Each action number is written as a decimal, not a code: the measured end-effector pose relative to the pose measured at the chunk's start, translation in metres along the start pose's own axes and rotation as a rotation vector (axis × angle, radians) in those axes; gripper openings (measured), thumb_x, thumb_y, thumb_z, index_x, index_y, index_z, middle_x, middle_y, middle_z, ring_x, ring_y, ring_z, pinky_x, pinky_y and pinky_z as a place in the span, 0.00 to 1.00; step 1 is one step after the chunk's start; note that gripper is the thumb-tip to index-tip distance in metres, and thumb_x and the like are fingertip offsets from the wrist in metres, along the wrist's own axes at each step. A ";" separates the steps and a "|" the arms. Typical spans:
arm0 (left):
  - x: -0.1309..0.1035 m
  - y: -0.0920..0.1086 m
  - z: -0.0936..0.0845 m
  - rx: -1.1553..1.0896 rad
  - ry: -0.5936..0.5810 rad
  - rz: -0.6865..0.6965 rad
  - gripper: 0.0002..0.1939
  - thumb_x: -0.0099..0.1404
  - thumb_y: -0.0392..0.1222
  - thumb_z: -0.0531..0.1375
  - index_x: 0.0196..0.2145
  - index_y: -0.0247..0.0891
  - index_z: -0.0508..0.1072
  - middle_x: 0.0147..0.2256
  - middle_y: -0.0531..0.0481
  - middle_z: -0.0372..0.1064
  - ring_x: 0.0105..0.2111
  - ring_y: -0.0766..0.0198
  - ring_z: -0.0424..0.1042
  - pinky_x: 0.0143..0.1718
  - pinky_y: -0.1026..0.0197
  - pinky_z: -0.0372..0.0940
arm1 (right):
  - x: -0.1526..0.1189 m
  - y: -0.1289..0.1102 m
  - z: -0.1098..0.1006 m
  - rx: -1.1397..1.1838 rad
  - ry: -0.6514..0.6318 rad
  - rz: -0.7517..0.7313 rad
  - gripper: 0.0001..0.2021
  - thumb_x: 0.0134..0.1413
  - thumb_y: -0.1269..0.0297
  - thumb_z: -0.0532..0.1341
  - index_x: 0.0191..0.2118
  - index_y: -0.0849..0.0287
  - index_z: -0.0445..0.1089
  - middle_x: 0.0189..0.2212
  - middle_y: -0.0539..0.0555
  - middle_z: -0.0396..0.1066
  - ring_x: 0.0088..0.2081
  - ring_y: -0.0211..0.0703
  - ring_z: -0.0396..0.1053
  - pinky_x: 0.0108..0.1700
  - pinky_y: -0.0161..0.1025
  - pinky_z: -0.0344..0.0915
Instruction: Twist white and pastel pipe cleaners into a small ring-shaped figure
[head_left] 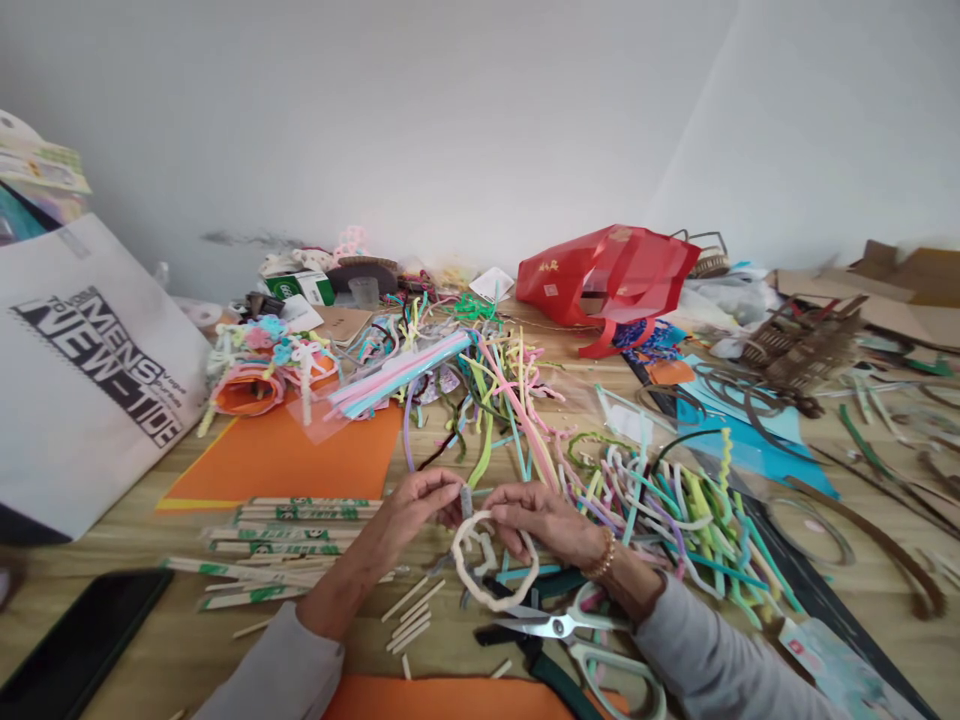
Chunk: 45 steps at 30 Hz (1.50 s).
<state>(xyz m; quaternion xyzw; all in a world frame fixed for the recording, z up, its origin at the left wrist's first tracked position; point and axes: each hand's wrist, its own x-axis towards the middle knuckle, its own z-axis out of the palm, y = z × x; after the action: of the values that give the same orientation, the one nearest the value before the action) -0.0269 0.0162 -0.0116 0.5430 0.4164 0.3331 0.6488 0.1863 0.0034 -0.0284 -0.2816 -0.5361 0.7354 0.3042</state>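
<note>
A cream fuzzy pipe cleaner ring [496, 604] hangs in front of me above the table. My right hand [544, 518], with a beaded bracelet at the wrist, pinches the top of that ring. Between the closed thumb and finger of my left hand [416, 508] is a short grey pipe cleaner [466, 500], upright beside the ring's top edge. Whether the grey piece is joined to the ring cannot be made out. Just below lie white-handled scissors [559, 626], blades pointing left, over a dark-handled tool [551, 680]. Short cut sticks [410, 632] are left of the ring.
Loose coloured pipe cleaners [679, 510] heap up on the right. Paper-wrapped chopsticks [292, 540] and a phone [82, 640] lie left, below orange sheets [292, 455]. A white bag [112, 380] stands far left; a red bag [555, 280] and woven basket [806, 350] sit behind.
</note>
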 end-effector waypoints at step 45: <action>-0.007 -0.003 0.021 -0.258 -0.182 -0.092 0.12 0.58 0.45 0.64 0.28 0.31 0.74 0.22 0.51 0.65 0.19 0.72 0.60 0.21 0.68 0.53 | -0.003 -0.013 0.023 -0.168 0.236 -0.192 0.19 0.54 0.50 0.62 0.43 0.59 0.62 0.24 0.46 0.65 0.21 0.31 0.62 0.22 0.28 0.60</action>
<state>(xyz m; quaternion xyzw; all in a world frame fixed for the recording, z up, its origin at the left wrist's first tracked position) -0.0110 0.0008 -0.0116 0.4635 0.3343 0.3030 0.7626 0.1730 -0.0099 -0.0093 -0.3380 -0.5805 0.6174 0.4094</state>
